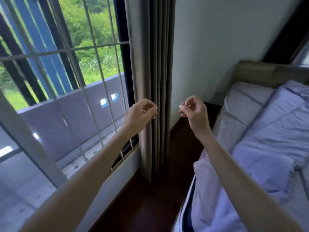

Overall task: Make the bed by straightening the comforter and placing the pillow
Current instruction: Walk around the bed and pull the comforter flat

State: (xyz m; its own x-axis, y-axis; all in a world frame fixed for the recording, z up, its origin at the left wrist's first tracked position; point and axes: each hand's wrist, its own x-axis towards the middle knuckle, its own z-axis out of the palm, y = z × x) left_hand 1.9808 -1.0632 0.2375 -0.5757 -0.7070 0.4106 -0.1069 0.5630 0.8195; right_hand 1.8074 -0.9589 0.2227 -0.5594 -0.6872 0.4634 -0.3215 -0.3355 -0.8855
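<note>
My forearms: bare, nearest the camera, both stretched out ahead of me and rising toward the middle of the view.
Window grille (93, 47): far left, pale metal bars crossing in a grid, with green leaves and a grey-purple balcony wall beyond.
Window sill (117, 173): white, smooth, running along under my left forearm.
My left hand (142, 112): raised in front of the curtain edge, fingers curled in with the tips drawn to the thumb; it holds nothing that I can see, though whether it touches the cloth I cannot tell.
Curtain (150, 64): grey-brown, matte, hanging in deep upright folds from the top of the view down to the floor, between the window and the wall.
Floor (147, 198): dark reddish wood, a narrow strip between the sill and the bed.
My right hand (194, 108): raised level with the left, apart from it, fingers curled loosely toward the thumb, gripping nothing.
Wall (217, 39): plain, pale, behind my right hand.
Bed (234, 128): on the right, a white quilted mattress side with stitched seams, just beyond my right forearm.
Pillow (245, 99): white, soft and rounded, far end of the bed against the headboard.
Headboard (260, 72): light wood, flat-topped.
Comforter (267, 139): pale lilac, rumpled and creased, lying heaped over the bed, partly under my right forearm, its near edge spilling over the side.
</note>
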